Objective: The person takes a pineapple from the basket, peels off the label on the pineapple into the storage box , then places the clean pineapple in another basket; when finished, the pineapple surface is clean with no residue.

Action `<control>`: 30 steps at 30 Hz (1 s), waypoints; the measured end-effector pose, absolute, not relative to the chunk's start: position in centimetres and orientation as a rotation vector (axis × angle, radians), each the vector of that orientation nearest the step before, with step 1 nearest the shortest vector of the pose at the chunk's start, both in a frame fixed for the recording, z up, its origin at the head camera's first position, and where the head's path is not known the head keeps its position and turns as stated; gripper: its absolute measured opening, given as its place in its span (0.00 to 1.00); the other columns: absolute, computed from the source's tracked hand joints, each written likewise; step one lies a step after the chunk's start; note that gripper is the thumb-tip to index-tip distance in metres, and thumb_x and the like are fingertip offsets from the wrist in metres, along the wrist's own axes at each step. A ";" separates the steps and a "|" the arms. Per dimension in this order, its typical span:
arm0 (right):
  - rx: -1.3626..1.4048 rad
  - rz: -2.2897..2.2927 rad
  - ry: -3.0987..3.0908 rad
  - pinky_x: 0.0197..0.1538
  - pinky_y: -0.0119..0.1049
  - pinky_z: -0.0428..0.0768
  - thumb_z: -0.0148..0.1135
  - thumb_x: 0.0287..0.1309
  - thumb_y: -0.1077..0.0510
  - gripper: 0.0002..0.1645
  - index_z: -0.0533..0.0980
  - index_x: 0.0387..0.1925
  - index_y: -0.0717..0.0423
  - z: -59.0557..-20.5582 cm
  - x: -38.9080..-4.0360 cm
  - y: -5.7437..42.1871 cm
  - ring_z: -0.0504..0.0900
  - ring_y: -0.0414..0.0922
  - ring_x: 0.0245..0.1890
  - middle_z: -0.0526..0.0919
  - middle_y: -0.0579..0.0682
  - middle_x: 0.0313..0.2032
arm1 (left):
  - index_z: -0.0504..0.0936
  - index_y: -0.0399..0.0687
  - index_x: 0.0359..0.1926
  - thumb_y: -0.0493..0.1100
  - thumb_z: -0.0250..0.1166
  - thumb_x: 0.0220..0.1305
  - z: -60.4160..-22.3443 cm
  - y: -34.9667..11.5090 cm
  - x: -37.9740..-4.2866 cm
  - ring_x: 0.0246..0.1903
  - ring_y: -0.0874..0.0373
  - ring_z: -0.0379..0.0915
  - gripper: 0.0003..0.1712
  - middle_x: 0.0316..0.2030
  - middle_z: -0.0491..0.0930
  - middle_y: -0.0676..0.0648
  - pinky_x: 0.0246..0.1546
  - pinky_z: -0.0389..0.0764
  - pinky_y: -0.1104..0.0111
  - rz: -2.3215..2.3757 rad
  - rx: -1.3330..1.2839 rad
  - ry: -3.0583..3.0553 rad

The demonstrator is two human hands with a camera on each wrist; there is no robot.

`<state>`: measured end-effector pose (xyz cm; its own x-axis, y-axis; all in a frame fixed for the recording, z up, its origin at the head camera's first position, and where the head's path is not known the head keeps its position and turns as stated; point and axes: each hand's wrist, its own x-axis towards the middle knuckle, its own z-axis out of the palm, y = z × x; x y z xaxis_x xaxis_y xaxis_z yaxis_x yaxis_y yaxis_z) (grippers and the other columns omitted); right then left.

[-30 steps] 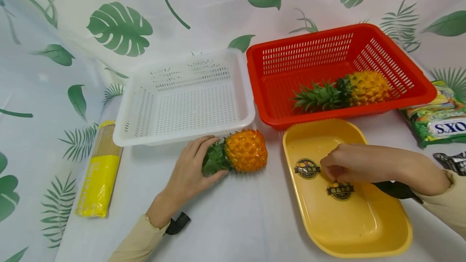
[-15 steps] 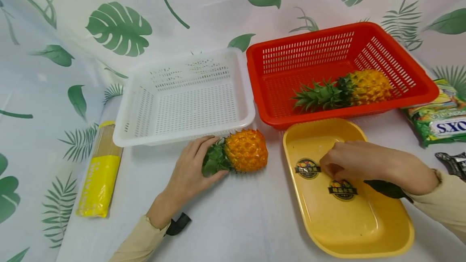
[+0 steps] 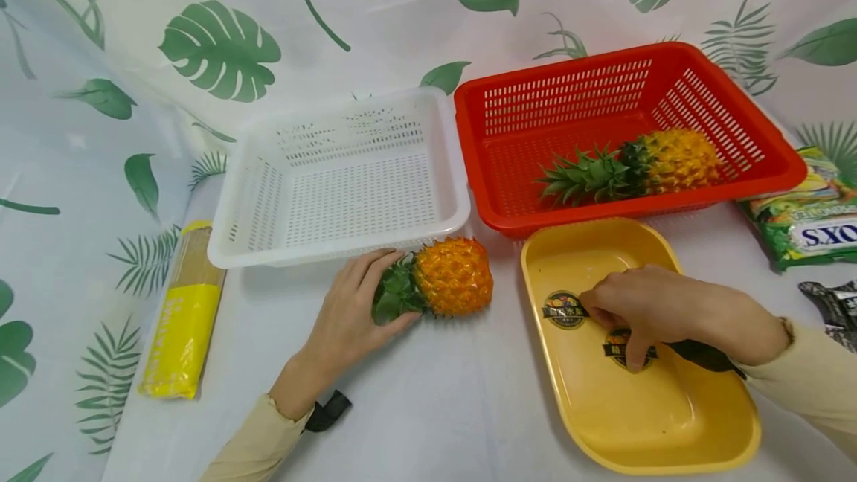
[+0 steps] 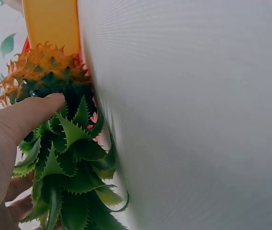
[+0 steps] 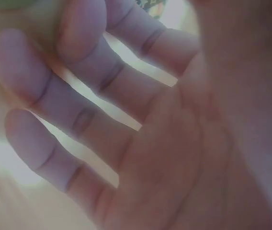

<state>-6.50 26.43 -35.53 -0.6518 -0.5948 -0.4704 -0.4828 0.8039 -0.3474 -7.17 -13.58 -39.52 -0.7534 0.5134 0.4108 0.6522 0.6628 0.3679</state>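
Observation:
In the head view my left hand [image 3: 351, 307] grips a pineapple [image 3: 454, 277] by its leafy green crown. The fruit lies on its side in front of the white basket, orange body to the right. The left wrist view shows my thumb [image 4: 40, 108] across the base of the leaves [image 4: 69, 167], with other fingers behind them. My right hand [image 3: 659, 311] is inside the yellow tub [image 3: 649, 415], over its two dark stickers. In the right wrist view its fingers [image 5: 97, 120] are spread and slightly bent, holding nothing visible. Whether they touch the tub is unclear.
A white basket [image 3: 341, 248] stands at the back. Beside it a red basket [image 3: 556, 110] holds another pineapple [image 3: 676, 162]. A yellow noodle packet [image 3: 184, 318] lies at left. At right are a green bag [image 3: 800, 214] and a black packet [image 3: 837, 303].
My right thumb has moved away from the other fingers, down over the lower sticker, and that hand has turned a little. My left hand and the pineapple stay where they were.

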 end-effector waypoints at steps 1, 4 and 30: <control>-0.803 -0.240 2.411 0.29 0.35 0.58 0.92 0.20 0.56 0.38 0.66 0.23 0.40 -35.6 -6.4 26.4 0.62 0.36 0.22 0.63 0.36 0.21 | 0.73 0.40 0.70 0.51 0.86 0.49 -39.5 -13.6 -7.2 0.62 0.43 0.73 0.51 0.64 0.75 0.39 0.63 0.75 0.45 -0.732 -0.936 -2.607; -0.821 -0.206 2.417 0.29 0.35 0.58 0.93 0.21 0.54 0.39 0.66 0.24 0.41 -35.7 -6.3 26.3 0.61 0.37 0.22 0.63 0.37 0.21 | 0.73 0.41 0.70 0.52 0.86 0.49 -39.5 -13.6 -7.2 0.62 0.43 0.73 0.51 0.64 0.75 0.39 0.63 0.75 0.45 -0.729 -0.937 -2.603; -1.387 -0.577 2.652 0.49 0.36 0.85 0.78 0.60 0.51 0.32 0.75 0.62 0.54 -28.9 -8.5 17.3 0.78 0.42 0.49 0.75 0.48 0.62 | 0.72 0.39 0.68 0.50 0.88 0.46 -39.7 -13.6 -6.6 0.60 0.42 0.74 0.52 0.63 0.75 0.39 0.60 0.77 0.46 -0.704 -0.926 -2.562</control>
<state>-8.46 17.26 -28.92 -0.5823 -0.8079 0.0906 -0.7726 0.5152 -0.3710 -6.60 -13.58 -39.71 -0.7359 0.5025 0.4538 0.6638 0.6675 0.3374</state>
